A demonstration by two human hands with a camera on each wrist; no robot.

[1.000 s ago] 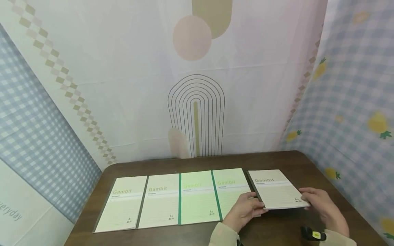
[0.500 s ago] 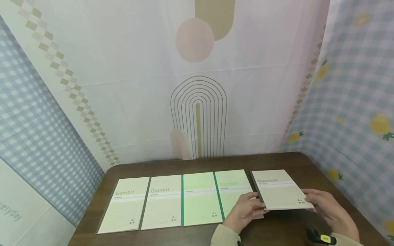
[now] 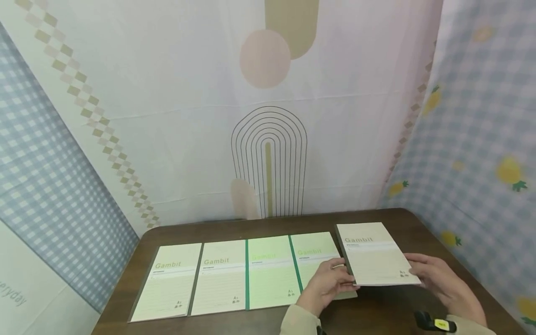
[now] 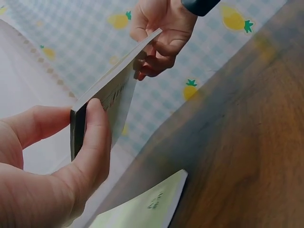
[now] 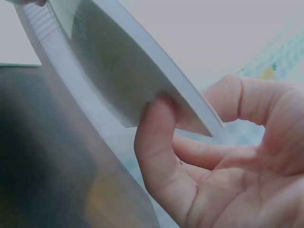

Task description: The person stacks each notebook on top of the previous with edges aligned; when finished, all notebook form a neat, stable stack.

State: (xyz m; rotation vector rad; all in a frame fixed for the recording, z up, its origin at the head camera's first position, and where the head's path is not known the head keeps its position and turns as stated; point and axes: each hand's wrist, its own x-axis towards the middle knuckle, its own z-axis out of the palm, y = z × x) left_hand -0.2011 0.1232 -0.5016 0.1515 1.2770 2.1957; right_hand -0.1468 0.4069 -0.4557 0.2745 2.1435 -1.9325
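Observation:
A cream notebook (image 3: 372, 260) with a dark spine and "Gambit" on its cover is held up off the table at the right. My left hand (image 3: 328, 284) pinches its spine near the lower left corner, one digit on each face, as the left wrist view shows. My right hand (image 3: 439, 281) grips the opposite edge by the lower right corner, with a finger (image 5: 159, 133) pressed on the underside. Just left of it, a green notebook (image 3: 316, 265) lies partly behind my left hand. The held notebook's back, with a barcode (image 4: 113, 97), faces down.
A row continues leftward on the brown table (image 3: 234, 323): another green notebook (image 3: 272, 288) with a green spine, then two cream ones, the nearer cream notebook (image 3: 222, 288) and the leftmost cream notebook (image 3: 163, 293). Printed cloth (image 3: 188, 139) hangs behind and at both sides.
The held notebook has risen slightly, its far edge now higher in the head view. Both hands keep their hold on it. The row of notebooks has stayed in place.

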